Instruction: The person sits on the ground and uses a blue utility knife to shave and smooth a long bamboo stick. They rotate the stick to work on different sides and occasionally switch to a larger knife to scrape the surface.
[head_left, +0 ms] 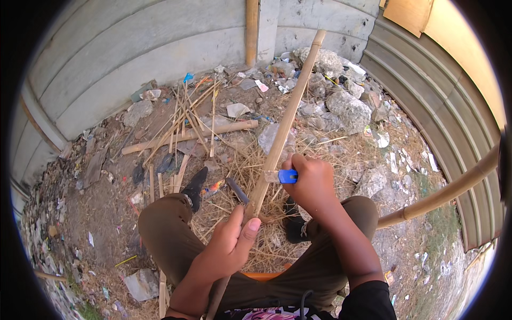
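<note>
Seated outdoors, knees in olive trousers (165,229) spread apart, view straight down onto the lap. Long bamboo pole (282,128) held between the knees, running from the lap up and to the right, far end near the grey concrete wall (149,58). Pale tan, dry, smooth-skinned, faint node rings along its length; lower portion near the hands darker and rougher, looks split or shaved. Left hand (229,248) wrapped around the pole's lower part, thumb lying along the stem, fingers closed about it. Right hand (312,184) clenched on a blue-handled cutter (287,176), short blade end pressed against the pole's side just above the left hand; blade itself too small to make out clearly. Ground under the pole covered with straw-like shavings (250,160). Further out: a second thick bamboo length (192,136) lying flat, thin split strips (186,109) fanned over it, rubble stones (346,109) toward the upper right, scattered litter (58,229) at left. Another bamboo pole (448,194) slanting in from the right, beside corrugated metal sheeting (442,101). Black shoes (194,186) visible beyond the knees.
</note>
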Demonstrator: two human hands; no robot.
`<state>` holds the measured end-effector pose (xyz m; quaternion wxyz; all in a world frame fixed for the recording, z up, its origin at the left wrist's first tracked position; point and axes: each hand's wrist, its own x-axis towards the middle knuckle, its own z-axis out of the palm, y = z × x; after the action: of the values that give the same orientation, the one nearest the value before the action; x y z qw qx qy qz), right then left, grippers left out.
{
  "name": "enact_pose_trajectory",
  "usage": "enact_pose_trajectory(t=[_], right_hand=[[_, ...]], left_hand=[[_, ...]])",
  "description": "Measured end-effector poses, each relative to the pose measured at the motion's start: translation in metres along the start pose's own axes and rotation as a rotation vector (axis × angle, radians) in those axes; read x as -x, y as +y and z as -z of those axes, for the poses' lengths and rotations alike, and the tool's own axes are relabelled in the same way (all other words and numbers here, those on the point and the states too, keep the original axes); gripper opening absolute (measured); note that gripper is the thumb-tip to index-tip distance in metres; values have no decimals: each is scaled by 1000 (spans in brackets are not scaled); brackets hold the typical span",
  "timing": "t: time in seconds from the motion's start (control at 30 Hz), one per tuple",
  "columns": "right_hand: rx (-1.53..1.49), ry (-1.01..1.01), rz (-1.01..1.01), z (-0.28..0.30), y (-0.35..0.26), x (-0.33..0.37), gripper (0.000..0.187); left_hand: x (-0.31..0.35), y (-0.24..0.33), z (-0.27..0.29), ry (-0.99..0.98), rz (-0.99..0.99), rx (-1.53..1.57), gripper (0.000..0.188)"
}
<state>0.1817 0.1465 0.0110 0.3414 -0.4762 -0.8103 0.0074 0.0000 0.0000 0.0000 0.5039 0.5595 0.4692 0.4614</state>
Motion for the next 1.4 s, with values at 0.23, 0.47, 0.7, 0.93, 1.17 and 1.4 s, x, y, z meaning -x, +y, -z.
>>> enact_pose_trajectory(t=[0.23, 0.47, 0.7, 0.93, 1.17, 1.4], right_hand=[[-9, 27, -246, 12, 35, -20, 19], [-40, 115, -289, 18, 69, -29, 31], [28, 121, -608, 31, 103, -49, 31], [-172, 54, -600, 26, 91, -40, 35], [-241, -116, -214, 0, 15, -6, 21], [-203, -138, 126, -7, -24, 18, 14]], left_hand=[[6, 20, -11, -46, 53, -154, 28], [7, 28, -22, -85, 55, -178, 29], [10, 29, -24, -158, 50, -279, 29], [6, 22, -25, -122, 44, -239, 31], [-3, 5, -9, 4, 72, -72, 32], [-4, 9, 1, 72, -16, 39, 25]])
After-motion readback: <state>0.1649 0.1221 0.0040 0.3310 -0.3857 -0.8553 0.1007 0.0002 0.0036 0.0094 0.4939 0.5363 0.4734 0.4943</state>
